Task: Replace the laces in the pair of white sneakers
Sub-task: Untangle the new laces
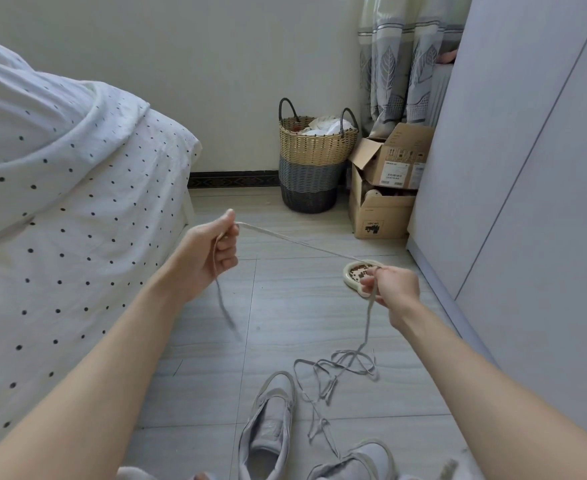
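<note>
Tiled floor [285, 306] between a bed with dotted linen [60, 202] and a grey wardrobe [527, 168]; a woven basket [314, 157] and cardboard boxes [385, 188] stand at the far wall. Your left hand [212, 258] and right hand [394, 289] each pinch one lace [295, 241], fingers curled on it, a span stretched between them. Loose laces [337, 370] lie tangled on the floor beside the two white sneakers [271, 427], low in view. To do this step well, judge the tangle first: draw the lace through slowly, keep it flat, and free knots before threading.
</note>
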A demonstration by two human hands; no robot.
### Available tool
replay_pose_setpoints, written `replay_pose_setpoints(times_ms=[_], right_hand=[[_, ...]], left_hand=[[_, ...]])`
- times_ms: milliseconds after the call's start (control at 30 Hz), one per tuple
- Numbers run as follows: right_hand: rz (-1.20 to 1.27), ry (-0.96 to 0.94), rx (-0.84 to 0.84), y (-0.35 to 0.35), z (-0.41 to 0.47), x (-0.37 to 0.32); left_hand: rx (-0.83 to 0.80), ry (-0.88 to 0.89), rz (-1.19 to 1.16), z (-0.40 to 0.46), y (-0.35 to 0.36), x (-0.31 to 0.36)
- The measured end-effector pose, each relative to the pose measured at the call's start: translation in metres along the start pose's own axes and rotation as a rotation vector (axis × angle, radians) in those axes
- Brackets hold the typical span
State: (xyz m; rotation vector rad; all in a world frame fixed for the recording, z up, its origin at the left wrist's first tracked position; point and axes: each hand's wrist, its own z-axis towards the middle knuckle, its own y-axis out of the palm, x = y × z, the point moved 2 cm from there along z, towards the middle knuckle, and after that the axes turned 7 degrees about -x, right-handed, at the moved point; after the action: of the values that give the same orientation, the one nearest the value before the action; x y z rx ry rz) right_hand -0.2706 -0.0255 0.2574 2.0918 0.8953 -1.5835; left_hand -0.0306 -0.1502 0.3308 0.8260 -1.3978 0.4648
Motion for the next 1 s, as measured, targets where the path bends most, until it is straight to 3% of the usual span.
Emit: replay_pose_setpoints(times_ms=[100, 267, 400, 467, 533, 633, 767, 867, 1000], right_hand=[[-0.048, 0.033, 0.08, -0.01, 0.008, 0.005], [-0.012, -0.075, -0.095, -0.001, 0.005, -0.004], [-0.101, -0.177, -0.237, -0.001, -0.005, -0.014], [-0.172, -0.215, -0.331, 0.0, -0.013, -0.021], [-0.317, -0.299, -0.406, 0.005, -0.023, -0.027], [-0.586, -0.51, -0.422, 0.017, -0.038, -0.035], [-0.62, -0.66, -0.389, 0.026, -0.051, -0.043], [-0.575, -0.649, -0.392, 0.024, -0.053, -0.046], [-0.388, -0.528, -0.519, 0.02, -0.059, -0.051]], left_hand=[[0.025, 0.015, -0.028, 0.001, -0.003, 0.0], [-0.062, -0.081, 0.416, -0.001, 0.012, -0.012], [0.159, -0.067, 0.581, 0.007, 0.001, -0.022], [0.333, -0.118, 0.904, 0.011, -0.012, -0.031], [0.317, -0.147, 1.13, 0.011, -0.015, -0.04], [0.05, -0.046, 1.112, 0.007, 0.015, -0.048], [-0.263, -0.054, 0.986, 0.005, 0.06, -0.067], [-0.248, -0.007, 0.846, 0.006, 0.071, -0.072], [-0.108, 0.129, 0.862, 0.006, 0.073, -0.068]])
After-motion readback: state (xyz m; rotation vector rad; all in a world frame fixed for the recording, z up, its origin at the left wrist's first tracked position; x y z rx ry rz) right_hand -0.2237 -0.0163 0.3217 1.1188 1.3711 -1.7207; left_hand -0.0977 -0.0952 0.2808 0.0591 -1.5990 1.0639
